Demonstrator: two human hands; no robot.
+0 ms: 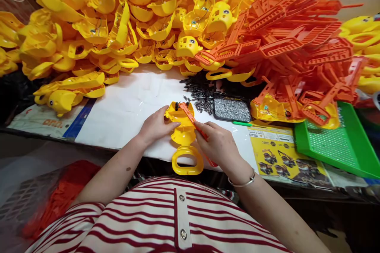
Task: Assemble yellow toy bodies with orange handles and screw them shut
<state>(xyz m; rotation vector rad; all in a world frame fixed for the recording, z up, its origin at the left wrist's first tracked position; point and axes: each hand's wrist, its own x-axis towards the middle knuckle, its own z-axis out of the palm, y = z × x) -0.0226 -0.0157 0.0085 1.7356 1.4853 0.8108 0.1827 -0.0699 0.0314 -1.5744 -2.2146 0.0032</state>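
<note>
In front of me on the white sheet lies a yellow plastic toy shell (181,137) with a ring handle at its near end. My left hand (158,127) grips the shell's far left edge, thumb over the rim. My right hand (218,142) is closed round an orange plastic toy part (189,113), a long bar. The bar's far tip lies over the shell's far end, beside small black pieces (177,106). Its near end shows below my right hand. Whether the tip is fixed in the shell I cannot tell.
Yellow shells (97,27) are heaped at the back, and orange parts (291,39) at the back right. Black pins (202,94) lie beyond my hands, next to a black tray of small metal screws (232,110). A green tray (350,142) stands right.
</note>
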